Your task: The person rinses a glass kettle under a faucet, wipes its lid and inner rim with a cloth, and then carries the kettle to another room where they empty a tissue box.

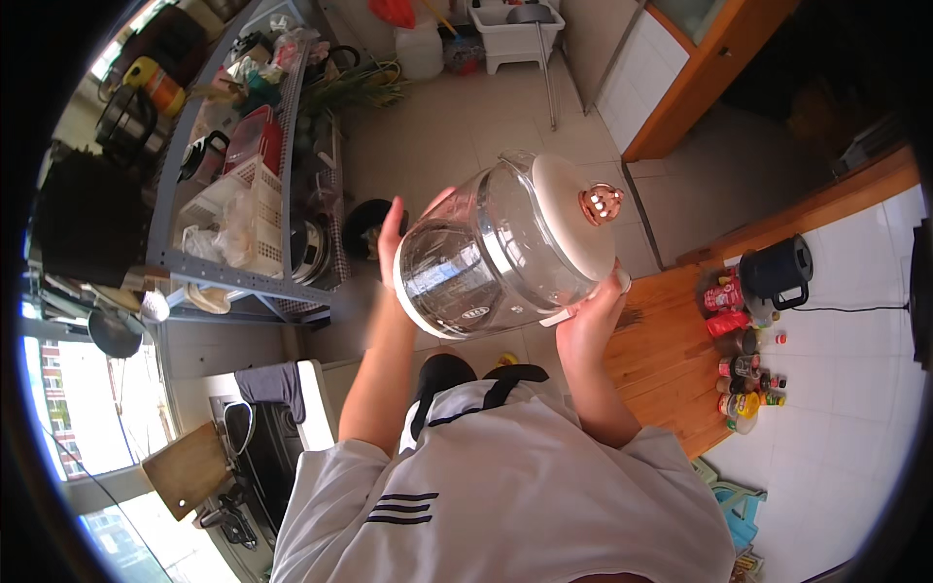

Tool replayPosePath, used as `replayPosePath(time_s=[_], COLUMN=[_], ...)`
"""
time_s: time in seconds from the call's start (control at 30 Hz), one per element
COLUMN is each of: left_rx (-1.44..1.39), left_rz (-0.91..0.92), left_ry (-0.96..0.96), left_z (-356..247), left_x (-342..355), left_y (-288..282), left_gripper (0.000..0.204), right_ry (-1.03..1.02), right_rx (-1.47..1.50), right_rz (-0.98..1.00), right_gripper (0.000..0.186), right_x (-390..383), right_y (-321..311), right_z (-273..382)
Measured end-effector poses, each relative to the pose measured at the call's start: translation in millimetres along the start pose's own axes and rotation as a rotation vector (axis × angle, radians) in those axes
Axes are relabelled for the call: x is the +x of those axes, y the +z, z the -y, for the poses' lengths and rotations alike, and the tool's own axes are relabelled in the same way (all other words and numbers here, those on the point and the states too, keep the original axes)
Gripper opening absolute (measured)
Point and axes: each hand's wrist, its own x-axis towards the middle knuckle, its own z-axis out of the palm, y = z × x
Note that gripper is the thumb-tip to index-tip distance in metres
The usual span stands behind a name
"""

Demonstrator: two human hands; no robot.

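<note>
Both of my hands hold a large clear glass kettle (457, 253) in the air, lying tilted with its lid end toward the right. A white lid (569, 219) with a copper-coloured knob (601, 203) sits on it, and a white band rims its base. My left hand (392, 245) grips the base end, its fingers partly hidden behind the glass. Around the lid end, by what looks like a white handle, my right hand (601, 309) is closed. Dark shapes show through the glass; whether anything is inside I cannot tell.
On the left stands a metal shelf rack (219, 267) with a white basket (267, 228) and kitchenware. A wooden counter (661, 360) on the right carries several jars and a dark kettle (777, 270). A white basin (515, 39) is at the back. A cutting board (190, 466) leans lower left.
</note>
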Motion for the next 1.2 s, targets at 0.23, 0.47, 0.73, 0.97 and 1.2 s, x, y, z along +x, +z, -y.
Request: replayPosePath(time_s=[0.23, 0.47, 0.73, 0.97, 1.2], left_rx=[0.508, 2.612, 2.961, 2.460, 2.549], left_rz=[0.595, -0.928, 0.153, 0.503, 1.099], left_ry=[0.258, -0.374, -1.097, -0.797, -0.936], left_z=[-196.7, -240.1, -171.9, -77.4, 50.9], left_x=[82.7, 245.5, 418.4, 518.9, 614.7], left_y=[9.8, -124.2, -174.9, -240.7, -254.8], left_gripper=[0.058, 0.055, 0.063, 0.059, 0.055], right_ry=[-0.229, -0.352, -0.574, -0.748, -0.867], right_rx=[-0.051, -0.042, -0.137, -0.191, -0.257], right_rz=[-0.129, -0.428, -0.418, -0.627, -0.835], right_gripper=[0.013, 0.016, 0.023, 0.022, 0.014], right_x=[110.9, 216.1, 288.4, 333.6, 415.4], right_y=[20.2, 86.1, 93.1, 52.7, -20.0], right_z=[10.6, 20.8, 29.8, 53.4, 121.2])
